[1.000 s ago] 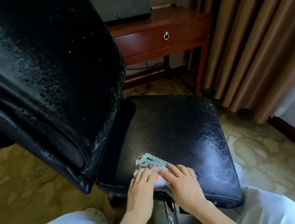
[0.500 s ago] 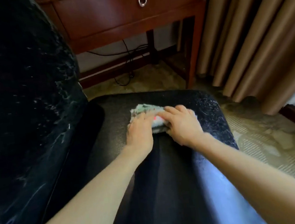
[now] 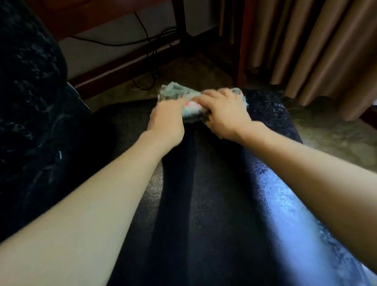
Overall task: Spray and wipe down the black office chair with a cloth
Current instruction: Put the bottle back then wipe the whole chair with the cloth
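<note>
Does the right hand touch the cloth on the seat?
Touching. The head view shows the right hand lying on top of the cloth, its fingers covering the cloth's right part.

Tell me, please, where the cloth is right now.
In the head view the cloth sits at the far edge of the chair seat, near centre, under the left hand and right hand, with curtains beyond on the right.
</note>
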Motion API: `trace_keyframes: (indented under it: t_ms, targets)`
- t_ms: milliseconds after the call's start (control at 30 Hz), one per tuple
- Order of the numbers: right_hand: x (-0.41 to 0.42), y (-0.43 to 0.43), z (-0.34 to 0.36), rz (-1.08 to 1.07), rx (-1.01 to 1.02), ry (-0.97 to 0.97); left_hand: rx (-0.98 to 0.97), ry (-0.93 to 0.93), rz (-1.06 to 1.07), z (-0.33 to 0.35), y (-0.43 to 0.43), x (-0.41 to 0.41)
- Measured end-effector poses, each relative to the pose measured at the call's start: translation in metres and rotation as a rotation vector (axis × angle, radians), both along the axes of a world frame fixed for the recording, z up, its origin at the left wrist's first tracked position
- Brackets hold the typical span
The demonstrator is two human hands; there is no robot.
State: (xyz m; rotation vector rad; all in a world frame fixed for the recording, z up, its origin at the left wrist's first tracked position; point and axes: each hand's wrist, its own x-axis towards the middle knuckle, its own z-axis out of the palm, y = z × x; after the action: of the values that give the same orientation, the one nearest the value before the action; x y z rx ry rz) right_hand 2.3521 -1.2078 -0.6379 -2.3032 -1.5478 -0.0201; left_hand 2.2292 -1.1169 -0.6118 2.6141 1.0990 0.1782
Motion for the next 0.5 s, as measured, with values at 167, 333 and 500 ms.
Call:
trace_keyframes:
  t_ms: [167,333,500]
  targets:
    - [-0.062,-0.086,-0.011,0.088,0.082,0.038,-0.089,-0.062,-0.113,0.017,-0.089,-0.072]
    - [-0.139,-0.196,-0.012,0.071,0.111,0.066,-0.199,-0.062,-0.150,0.019,-0.191,-0.147]
    - [-0.197,-0.286,-0.005,0.028,0.082,0.075,-0.142,0.021,-0.189,0.028,-0.272,-0.198]
